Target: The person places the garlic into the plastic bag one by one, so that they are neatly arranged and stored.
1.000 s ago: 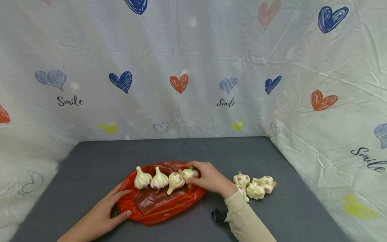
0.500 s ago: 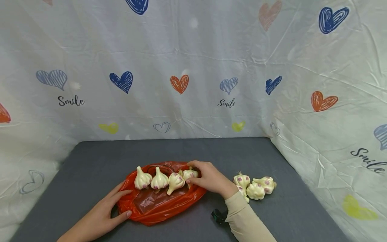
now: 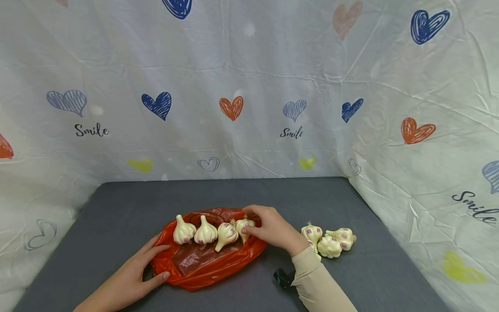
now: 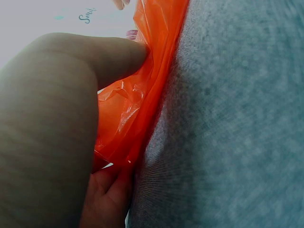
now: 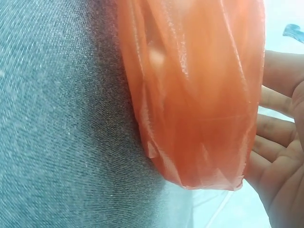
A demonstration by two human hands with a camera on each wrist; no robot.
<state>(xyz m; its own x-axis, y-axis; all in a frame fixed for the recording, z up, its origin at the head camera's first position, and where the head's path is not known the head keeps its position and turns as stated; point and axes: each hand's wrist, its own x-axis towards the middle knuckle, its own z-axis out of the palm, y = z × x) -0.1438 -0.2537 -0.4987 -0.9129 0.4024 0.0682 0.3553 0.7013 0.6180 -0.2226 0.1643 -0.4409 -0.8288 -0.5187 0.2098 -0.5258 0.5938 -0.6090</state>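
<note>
An open red plastic bag (image 3: 210, 273) lies on the dark grey table. Several garlic bulbs (image 3: 205, 232) sit in a row in its mouth. My left hand (image 3: 134, 273) holds the bag's left end, thumb on the near side and fingers along the far side; its thumb presses the plastic (image 4: 118, 109) in the left wrist view. At the right end of the row, my right hand (image 3: 270, 227) holds a garlic bulb (image 3: 243, 225) with thumb in front and fingers behind. In the right wrist view the bag's wall (image 5: 204, 104) hides that bulb and part of the fingers.
More garlic bulbs (image 3: 330, 245) lie in a cluster on the table, right of the bag and just behind my right wrist. A black wrist-worn device (image 3: 283, 277) shows under the right sleeve. A white sheet (image 3: 257, 138) printed with hearts hangs around the table.
My right hand has shifted slightly right, its thumb sliding across the last bulb, so that more of this bulb and its stem shows. The left hand and the bag stay as they were.
</note>
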